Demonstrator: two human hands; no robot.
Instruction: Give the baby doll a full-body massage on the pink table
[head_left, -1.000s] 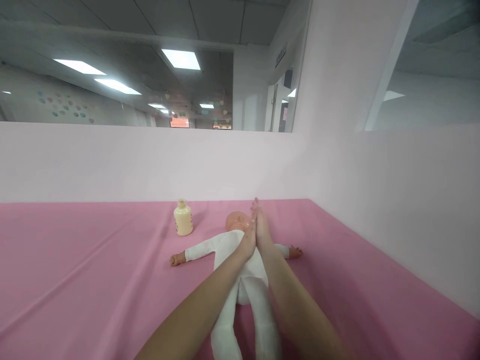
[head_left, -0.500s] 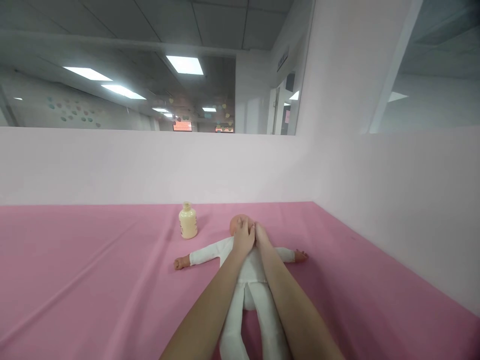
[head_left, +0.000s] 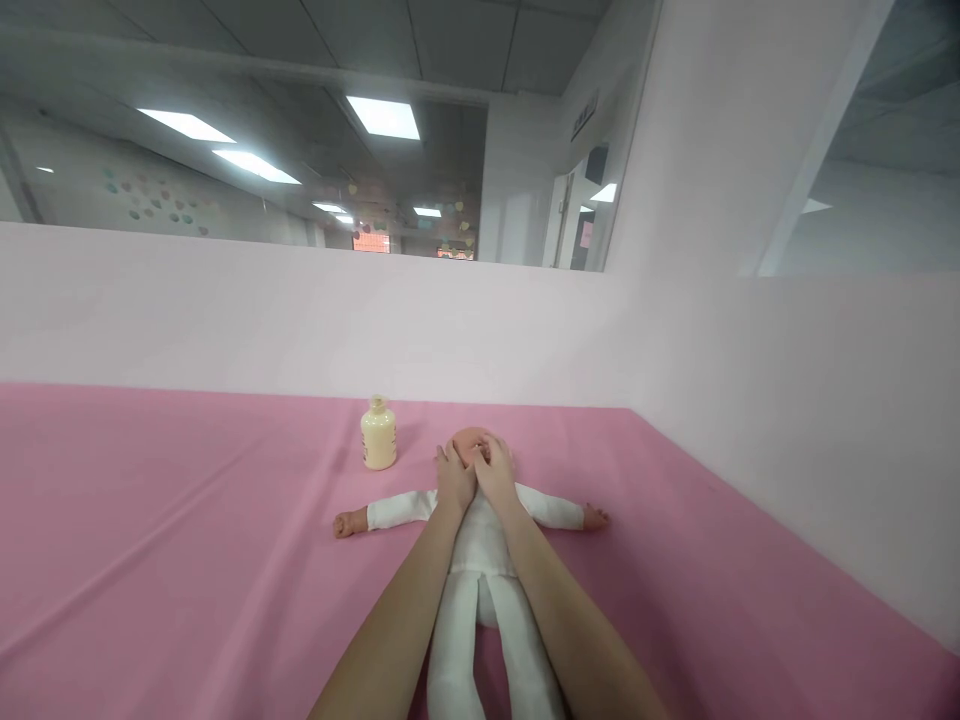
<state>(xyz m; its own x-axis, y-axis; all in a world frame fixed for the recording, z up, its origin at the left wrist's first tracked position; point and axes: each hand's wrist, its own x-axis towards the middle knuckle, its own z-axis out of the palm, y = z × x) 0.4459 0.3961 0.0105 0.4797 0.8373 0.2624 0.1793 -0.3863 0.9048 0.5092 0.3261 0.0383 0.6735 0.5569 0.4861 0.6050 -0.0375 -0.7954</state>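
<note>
A baby doll [head_left: 480, 548] in a white suit lies on its back with both arms spread wide. My left hand [head_left: 454, 478] rests on the left side of the doll's face, fingers lying apart over the cheek. Beside it, my right hand [head_left: 495, 468] touches the middle and right of the face, with its fingers slightly bent and apart. The two hands meet near the doll's chin and cover much of the face. Its bald forehead [head_left: 471, 436] shows beyond my fingertips. Neither hand grasps anything.
A pale yellow lotion bottle [head_left: 379, 436] stands upright on the pink sheet [head_left: 187, 520], left of the doll's head. Behind the sheet rises a white wall [head_left: 300, 320] with a large window or mirror above, and another wall [head_left: 825, 400] closes the right side.
Both hands have shifted left over the doll's face, and the right hand now reaches across its middle. The doll's head and body have moved slightly left. The camera view has tilted a little.
</note>
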